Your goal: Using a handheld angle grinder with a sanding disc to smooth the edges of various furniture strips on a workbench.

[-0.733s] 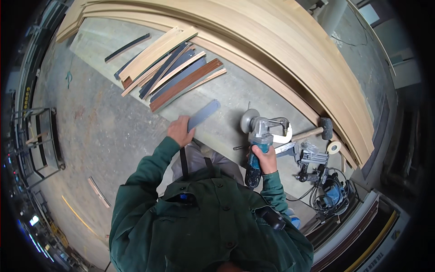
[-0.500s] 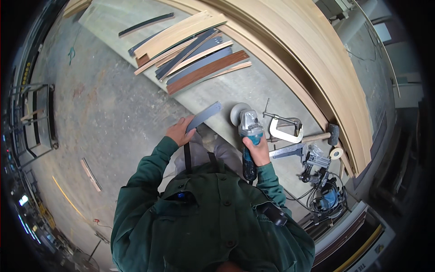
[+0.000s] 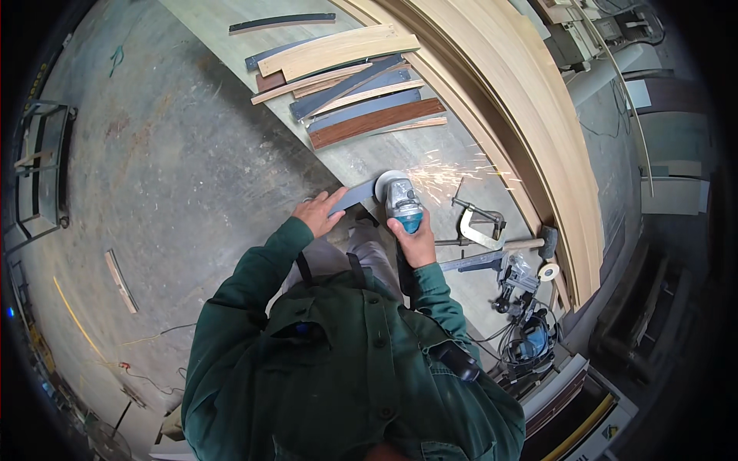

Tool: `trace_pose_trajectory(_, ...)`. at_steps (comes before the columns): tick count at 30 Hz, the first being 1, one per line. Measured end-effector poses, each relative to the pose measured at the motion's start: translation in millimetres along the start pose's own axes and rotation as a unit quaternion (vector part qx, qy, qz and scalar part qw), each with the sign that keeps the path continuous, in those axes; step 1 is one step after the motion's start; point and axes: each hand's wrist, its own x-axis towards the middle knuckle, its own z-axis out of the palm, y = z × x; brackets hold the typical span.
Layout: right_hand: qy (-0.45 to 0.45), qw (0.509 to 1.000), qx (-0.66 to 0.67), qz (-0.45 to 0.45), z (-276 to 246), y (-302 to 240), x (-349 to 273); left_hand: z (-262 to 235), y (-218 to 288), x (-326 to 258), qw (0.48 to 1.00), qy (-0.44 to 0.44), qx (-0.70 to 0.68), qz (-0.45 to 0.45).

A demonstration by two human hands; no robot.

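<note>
1. The left hand grips a grey strip.
2. The right hand is wrapped round a grinder, touching the strip's far end.
3. Sparks fly, so cutting looks underway, not finished.

Place: woodworking workshop (dusty concrete floor)
Evidence: curved laminated wood panels, veneer strips, sparking angle grinder, clamp

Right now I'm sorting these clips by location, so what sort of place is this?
Most likely a woodworking or fabrication workshop. The right hand runs an angle grinder throwing sparks off a grey strip held by the left hand; wood strips, a clamp and a hammer lie on the bench.
</note>
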Motion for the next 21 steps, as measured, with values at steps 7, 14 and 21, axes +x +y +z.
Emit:
trace_pose_trajectory(7,0.035,0.999,-0.011,-0.014,2,7,2,3,-2,2,1.000,0.005,0.001,0.006)
trace_pose_trajectory(14,0.034,0.999,0.010,-0.010,2,17,6,2,-3,1,1.000,-0.004,-0.013,0.001)
trace_pose_trajectory(21,0.096,0.991,0.092,0.000,-13,27,11,3,-4,2,1.000,-0.024,-0.012,-0.006)
